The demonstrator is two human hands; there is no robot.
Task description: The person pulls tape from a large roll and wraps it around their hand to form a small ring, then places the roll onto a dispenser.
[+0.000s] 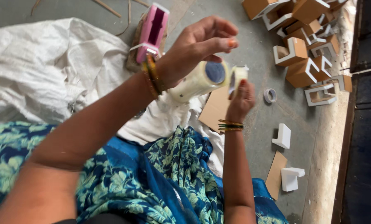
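Two tape rolls: left hand (193, 52) clamps one (200, 81), right hand (240, 101) pinches its tape end (237, 76); other (270, 95) on floor.

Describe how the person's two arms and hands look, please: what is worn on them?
Both forearms are bare, with no sleeves in view. The left hand has gold and green bangles at its wrist and orange polish on a nail. The right hand has thin gold and green bangles at its wrist and red-orange polish on a nail.
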